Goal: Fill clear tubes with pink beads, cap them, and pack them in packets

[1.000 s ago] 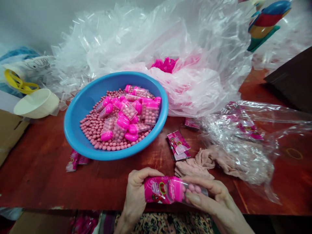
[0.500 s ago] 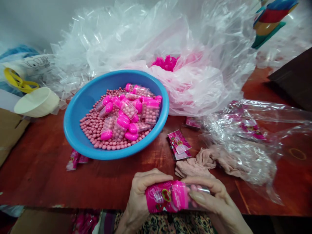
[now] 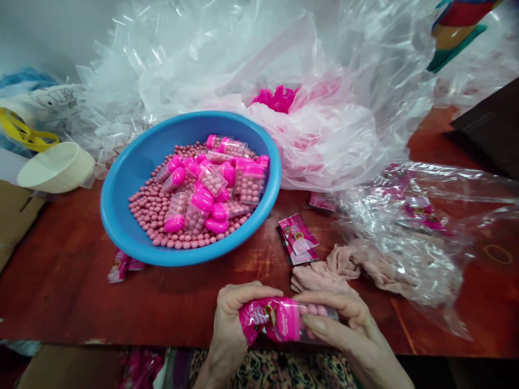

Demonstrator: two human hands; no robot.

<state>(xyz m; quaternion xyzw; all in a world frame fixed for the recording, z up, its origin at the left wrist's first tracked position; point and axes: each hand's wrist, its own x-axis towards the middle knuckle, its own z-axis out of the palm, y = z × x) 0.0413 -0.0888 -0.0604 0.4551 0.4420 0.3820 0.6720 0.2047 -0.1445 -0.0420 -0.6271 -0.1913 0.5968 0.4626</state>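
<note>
My left hand (image 3: pixel 235 319) is closed on a glossy pink printed wrapper (image 3: pixel 259 317) near the table's front edge. My right hand (image 3: pixel 344 321) holds a clear tube of pink balls (image 3: pixel 312 319), its thumb and fingers wrapped round the clear part. The tube's pink cap end sits inside or against the wrapper; which one is hard to tell. Beyond my hands, a blue basin (image 3: pixel 190 259) contains loose pink balls and several filled tubes with pink caps. Two or more flat pink wrappers (image 3: pixel 298 235) lie on the red table between the basin and a beige cloth (image 3: pixel 324 275).
Behind the basin are a bag with bright pink pieces (image 3: pixel 278 99) and a heap of clear plastic (image 3: pixel 194 59). A cream bowl (image 3: pixel 57 170) stands at the left. Crumpled clear film (image 3: pixel 421 265) and a dark box (image 3: pixel 490 129) are on the right.
Both hands have shifted slightly left with the tube and wrapper. The wrapper looks more crumpled in my left hand's grip. The view has moved a little.
</note>
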